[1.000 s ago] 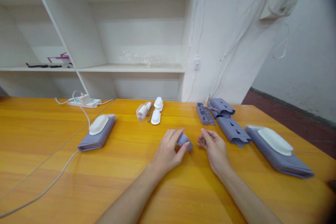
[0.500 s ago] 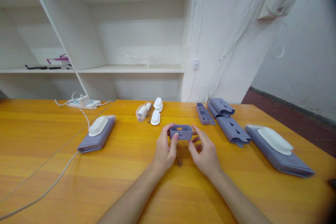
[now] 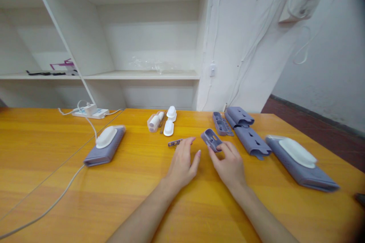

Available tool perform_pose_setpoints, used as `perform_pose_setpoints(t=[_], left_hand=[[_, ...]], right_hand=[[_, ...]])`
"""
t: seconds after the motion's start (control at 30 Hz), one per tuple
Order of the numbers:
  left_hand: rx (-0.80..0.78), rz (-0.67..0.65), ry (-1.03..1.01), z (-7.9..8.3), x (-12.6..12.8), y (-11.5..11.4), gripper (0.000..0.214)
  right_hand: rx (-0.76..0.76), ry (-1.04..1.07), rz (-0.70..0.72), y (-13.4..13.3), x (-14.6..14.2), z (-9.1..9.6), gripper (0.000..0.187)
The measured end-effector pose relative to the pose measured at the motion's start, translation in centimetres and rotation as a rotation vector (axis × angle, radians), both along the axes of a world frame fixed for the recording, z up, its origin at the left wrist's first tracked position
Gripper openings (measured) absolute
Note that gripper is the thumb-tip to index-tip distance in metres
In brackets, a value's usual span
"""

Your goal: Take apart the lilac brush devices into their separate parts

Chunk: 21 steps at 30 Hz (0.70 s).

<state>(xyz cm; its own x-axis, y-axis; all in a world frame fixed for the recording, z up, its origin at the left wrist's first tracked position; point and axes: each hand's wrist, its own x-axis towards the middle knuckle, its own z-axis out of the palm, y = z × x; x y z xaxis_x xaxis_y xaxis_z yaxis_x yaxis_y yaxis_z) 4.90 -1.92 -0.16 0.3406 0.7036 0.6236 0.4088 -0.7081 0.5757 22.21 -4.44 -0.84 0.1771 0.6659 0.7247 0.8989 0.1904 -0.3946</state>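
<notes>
**Right hand pinching a purple case, left hand free**

So picture a clock centred on the gap between the hands, 12 pointing at the shelves. The hands are apart. The hollow purple case sits at about 1 o'clock, tilted, with the right thumb and fingers closed on its near end. Left hand's got nothing in its grip, thumb spread from the fingers. Just past its fingertips at 10 there's a small purple strip on the surface; it's partly hidden, so I can't tell if they touch.

Other stuff: two white caps toward 11, beside a clear box of white cylinders. A purple tray lies beyond the case at 1, with two purple sleeves nearby around 1 to 2. Flat purple pads, each with a white piece on top, lie at 3 and 9.
</notes>
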Motion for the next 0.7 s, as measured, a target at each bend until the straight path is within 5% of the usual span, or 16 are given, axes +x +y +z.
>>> perform_pose_setpoints(t=[0.2,0.53,0.7], left_hand=[[0.017,0.040,0.046,-0.1,0.0,0.1,0.034],[0.011,0.021,0.084,-0.1,0.0,0.1,0.032],[0.017,0.014,0.086,0.0,0.1,0.1,0.031]], right_hand=[[-0.066,0.028,-0.222,0.9,2.8,-0.2,0.026],[-0.080,0.123,-0.271,2.9,4.1,0.5,0.028],[-0.247,0.008,-0.367,5.0,5.0,2.2,0.032]])
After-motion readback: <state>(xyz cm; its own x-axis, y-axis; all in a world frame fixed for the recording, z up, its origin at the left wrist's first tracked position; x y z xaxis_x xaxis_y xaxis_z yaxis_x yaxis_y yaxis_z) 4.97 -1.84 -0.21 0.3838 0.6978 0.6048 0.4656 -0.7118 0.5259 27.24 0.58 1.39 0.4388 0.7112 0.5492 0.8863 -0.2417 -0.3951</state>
